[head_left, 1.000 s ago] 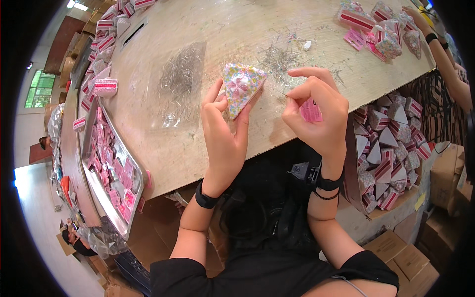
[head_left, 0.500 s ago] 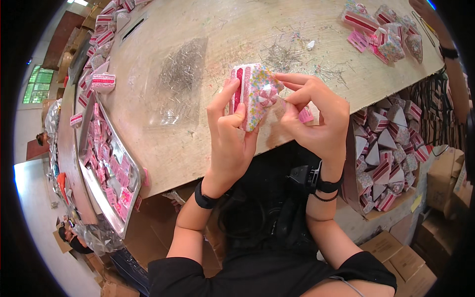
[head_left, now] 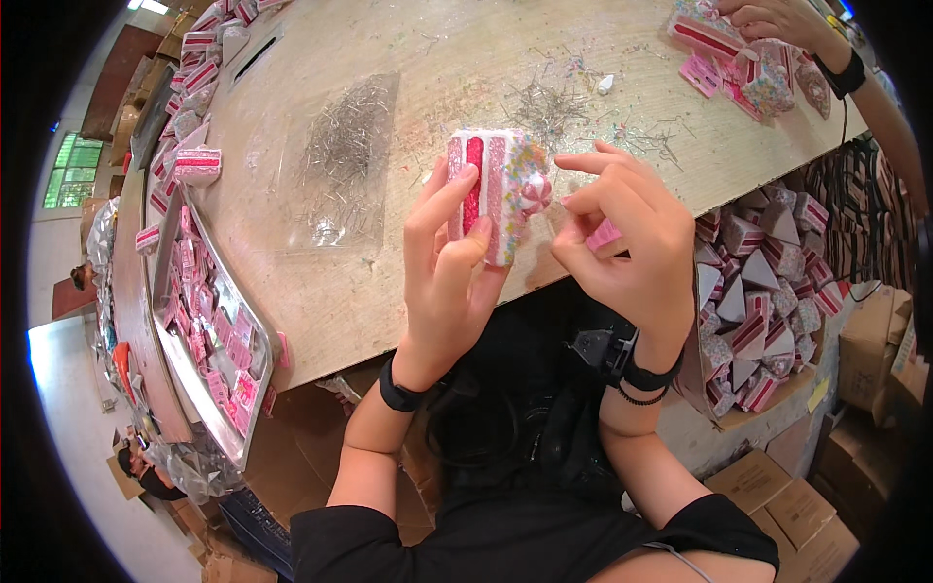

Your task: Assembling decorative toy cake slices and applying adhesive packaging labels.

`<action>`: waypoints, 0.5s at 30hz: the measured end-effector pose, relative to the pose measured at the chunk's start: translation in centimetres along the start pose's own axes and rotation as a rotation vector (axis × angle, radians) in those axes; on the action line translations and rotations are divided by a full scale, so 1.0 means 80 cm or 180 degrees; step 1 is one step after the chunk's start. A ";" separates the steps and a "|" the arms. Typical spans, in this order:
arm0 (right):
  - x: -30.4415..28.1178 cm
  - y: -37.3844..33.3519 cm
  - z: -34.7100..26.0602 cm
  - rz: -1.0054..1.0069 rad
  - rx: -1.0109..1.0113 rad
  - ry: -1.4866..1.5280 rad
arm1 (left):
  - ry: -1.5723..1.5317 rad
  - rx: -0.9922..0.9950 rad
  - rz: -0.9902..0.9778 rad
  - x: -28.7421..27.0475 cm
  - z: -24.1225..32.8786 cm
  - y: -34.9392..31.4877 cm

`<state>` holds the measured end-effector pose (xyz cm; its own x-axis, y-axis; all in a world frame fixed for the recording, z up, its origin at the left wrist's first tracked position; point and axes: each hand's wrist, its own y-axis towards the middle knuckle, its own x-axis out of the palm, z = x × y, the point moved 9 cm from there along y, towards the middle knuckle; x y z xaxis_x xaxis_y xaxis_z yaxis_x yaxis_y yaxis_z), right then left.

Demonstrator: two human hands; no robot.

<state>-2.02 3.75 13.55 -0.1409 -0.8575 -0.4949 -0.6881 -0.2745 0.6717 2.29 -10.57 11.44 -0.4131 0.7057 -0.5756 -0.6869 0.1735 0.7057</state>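
Note:
My left hand (head_left: 449, 257) is wrapped round a decorative cake slice (head_left: 476, 185), holding it upright above the table. The slice has pink and red glittery layers with white bands, multicoloured sprinkles and a pink-and-white swirl (head_left: 535, 192) on its right face. Just right of it, my right hand (head_left: 627, 228) is curled, its fingertips a short gap from the swirl. A small pink tag (head_left: 604, 235) shows between its thumb and bent fingers. Whether the fingertips also pinch something tiny is too small to tell.
Metal pins (head_left: 345, 146) lie on a clear plastic bag, with another pin heap (head_left: 549, 109) beyond. A metal tray (head_left: 255, 389) of pink tags stands left. A box of cake slices (head_left: 768, 291) is at right. A co-worker's hand (head_left: 777, 21) reaches over slices at far right.
My right hand has drawn back slightly to the right, away from the swirl. The cake slice has turned, showing more of its layered side. A co-worker's hand has come over the far-right slices.

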 end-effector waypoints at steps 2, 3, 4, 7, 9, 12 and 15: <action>-0.002 -0.001 0.000 0.0017 0.0115 0.0094 | 0.0037 0.0005 -0.0003 -0.001 0.000 -0.003; -0.004 -0.001 0.003 0.0035 0.0230 0.0169 | -0.0076 0.0028 0.0063 -0.002 -0.001 -0.006; -0.003 -0.002 0.004 0.0035 0.0230 0.0165 | -0.0186 0.0051 0.0130 -0.004 -0.001 -0.008; 0.003 -0.009 0.019 -0.0024 0.0476 0.0371 | -0.0221 0.0055 0.0107 -0.004 -0.003 -0.009; 0.005 -0.010 0.019 -0.0104 0.0454 0.0260 | -0.0266 -0.0016 0.0085 -0.002 -0.007 -0.010; 0.001 -0.004 0.008 0.0075 0.0293 0.0274 | -0.0450 -0.0213 0.0106 -0.003 -0.011 -0.012; -0.001 -0.004 0.008 0.0221 0.0259 0.0402 | -0.0637 -0.0318 0.0171 -0.001 -0.013 -0.013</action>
<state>-2.24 4.19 12.98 -0.1030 -0.9225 -0.3721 -0.7360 -0.1809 0.6523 2.39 -11.54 10.32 -0.3307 0.8360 -0.4380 -0.7270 0.0702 0.6830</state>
